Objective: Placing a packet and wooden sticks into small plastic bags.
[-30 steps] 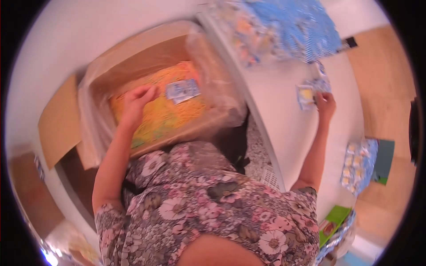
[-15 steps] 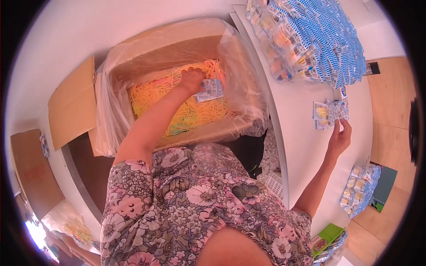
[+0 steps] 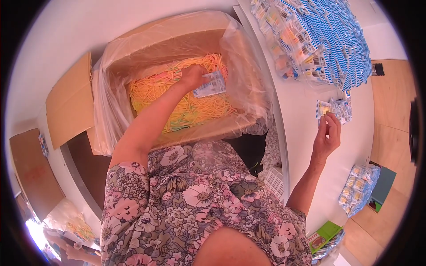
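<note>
My left hand (image 3: pixel 194 77) is closed on a clear plastic packet (image 3: pixel 210 86) with blue print. It is inside a cardboard box lined with clear plastic (image 3: pixel 246 73), just over a heap of thin yellow, orange, pink and green sticks (image 3: pixel 177 113). The left fingertips are partly hidden. On the white table to the right, my right hand (image 3: pixel 327 135) pinches the lower edge of a small packet (image 3: pixel 324 107) with something yellow inside. A second packet (image 3: pixel 342 111) lies against it on the right.
A large pile of blue-striped packets (image 3: pixel 328 44) covers the table's far end. Nearer on the right lie more packets (image 3: pixel 358 190) and a green card box (image 3: pixel 326 236). An open cardboard flap (image 3: pixel 71 104) sticks out left. Another person's hand (image 3: pixel 77 252) shows at lower left.
My right hand has moved left and slightly up, from the right-hand packet to the left one. My left hand stays over the sticks, and its packet shows more fully now.
</note>
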A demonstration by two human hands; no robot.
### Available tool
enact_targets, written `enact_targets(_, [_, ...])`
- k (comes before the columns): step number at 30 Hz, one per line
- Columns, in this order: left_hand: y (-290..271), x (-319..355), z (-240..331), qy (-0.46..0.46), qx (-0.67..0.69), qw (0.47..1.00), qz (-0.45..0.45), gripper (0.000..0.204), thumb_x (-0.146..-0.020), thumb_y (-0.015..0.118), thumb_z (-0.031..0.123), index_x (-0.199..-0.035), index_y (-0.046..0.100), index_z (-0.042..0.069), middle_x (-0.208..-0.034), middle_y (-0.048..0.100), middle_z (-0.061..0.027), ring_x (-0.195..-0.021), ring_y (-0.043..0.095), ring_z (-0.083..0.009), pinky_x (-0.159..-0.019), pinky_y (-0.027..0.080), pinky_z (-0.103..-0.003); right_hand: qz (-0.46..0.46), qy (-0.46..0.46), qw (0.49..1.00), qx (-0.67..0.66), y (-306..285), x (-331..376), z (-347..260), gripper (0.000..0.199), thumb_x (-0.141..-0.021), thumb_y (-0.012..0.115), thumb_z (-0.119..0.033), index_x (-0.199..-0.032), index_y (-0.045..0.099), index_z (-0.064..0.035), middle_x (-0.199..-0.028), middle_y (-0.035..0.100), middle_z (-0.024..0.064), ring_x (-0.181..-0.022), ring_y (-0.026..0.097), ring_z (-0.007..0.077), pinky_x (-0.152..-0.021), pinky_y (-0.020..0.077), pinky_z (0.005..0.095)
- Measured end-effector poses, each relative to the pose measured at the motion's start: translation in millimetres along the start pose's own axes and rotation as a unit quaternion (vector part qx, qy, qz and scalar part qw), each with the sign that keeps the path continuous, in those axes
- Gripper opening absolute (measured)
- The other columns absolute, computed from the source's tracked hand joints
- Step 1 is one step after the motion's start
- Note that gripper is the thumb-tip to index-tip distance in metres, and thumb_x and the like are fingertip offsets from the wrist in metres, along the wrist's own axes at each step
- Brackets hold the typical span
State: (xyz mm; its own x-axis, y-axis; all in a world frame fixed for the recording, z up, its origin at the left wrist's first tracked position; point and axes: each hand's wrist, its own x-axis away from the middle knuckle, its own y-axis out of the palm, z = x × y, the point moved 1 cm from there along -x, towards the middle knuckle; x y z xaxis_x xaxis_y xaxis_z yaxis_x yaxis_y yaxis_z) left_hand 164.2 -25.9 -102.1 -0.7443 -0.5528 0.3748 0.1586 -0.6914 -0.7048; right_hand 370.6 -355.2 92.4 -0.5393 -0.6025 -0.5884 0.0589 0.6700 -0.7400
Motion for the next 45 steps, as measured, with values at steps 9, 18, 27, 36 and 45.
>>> enact_targets(9, [-6.0,23.5,19.9,0.211,-0.239,0.91,0.265,0.017,-0.083,0.06,0.027,-0.095,0.07,0.019,-0.09,0.068,-0.0064,-0.085,0.061,-0.0278,-0.074,0.042,-0.047,0.011,-0.04,0.996,-0.075,3.3,5.7,-52.0,0.012,-0.081,0.061,0.005,-0.092,0.064,0.0009,-0.097,0.064,0.012,-0.071,0.059,0.0119,-0.056,0.0475,0.0208])
enact_targets(18, [-85.5,112.9,43.1,0.285,0.323,0.9,0.061,0.011,-0.084,0.06,0.013,-0.086,0.065,0.003,-0.063,0.058,-0.0036,-0.057,0.046,-0.0116,-0.059,0.043,-0.028,-0.284,-0.038,0.927,-0.241,121.0,-27.7,-187.4,0.019,-0.081,0.066,-0.013,-0.095,0.062,-0.0003,-0.075,0.061,0.0062,-0.059,0.054,0.0068,-0.051,0.0422,0.0215])
enact_targets(27, [-128.7,188.0,-61.5,0.084,0.352,0.868,0.339,0.016,-0.088,0.06,0.013,-0.093,0.065,-0.001,-0.076,0.062,0.003,-0.069,0.051,-0.0017,-0.062,0.044,-0.019,-0.564,-0.326,0.709,-0.271,288.3,50.5,-276.1,0.018,-0.081,0.055,-0.017,-0.082,0.065,-0.0022,-0.077,0.064,0.0152,-0.071,0.062,0.0292,-0.065,0.0479,0.0398])
enact_targets(36, [-134.5,197.8,-70.0,0.071,0.414,0.819,0.39,0.016,-0.088,0.061,0.013,-0.093,0.066,-0.001,-0.077,0.061,0.0044,-0.072,0.051,-0.0016,-0.064,0.044,-0.018,-0.609,-0.334,0.616,-0.372,391.8,175.7,-339.0,0.029,-0.087,0.047,-0.027,-0.107,0.06,-0.0112,-0.1,0.063,0.0186,-0.092,0.061,0.0336,-0.081,0.0474,0.039])
enact_targets(45, [-139.7,192.8,-71.4,0.077,0.434,0.807,0.394,0.016,-0.088,0.062,0.013,-0.093,0.067,-0.001,-0.076,0.062,0.003,-0.071,0.052,-0.002,-0.063,0.044,-0.019,-0.65,-0.122,0.562,-0.497,401.2,204.8,-352.1,0.027,-0.09,0.048,-0.021,-0.109,0.06,-0.0065,-0.114,0.058,0.0141,-0.104,0.054,0.0261,-0.09,0.0417,0.0325])
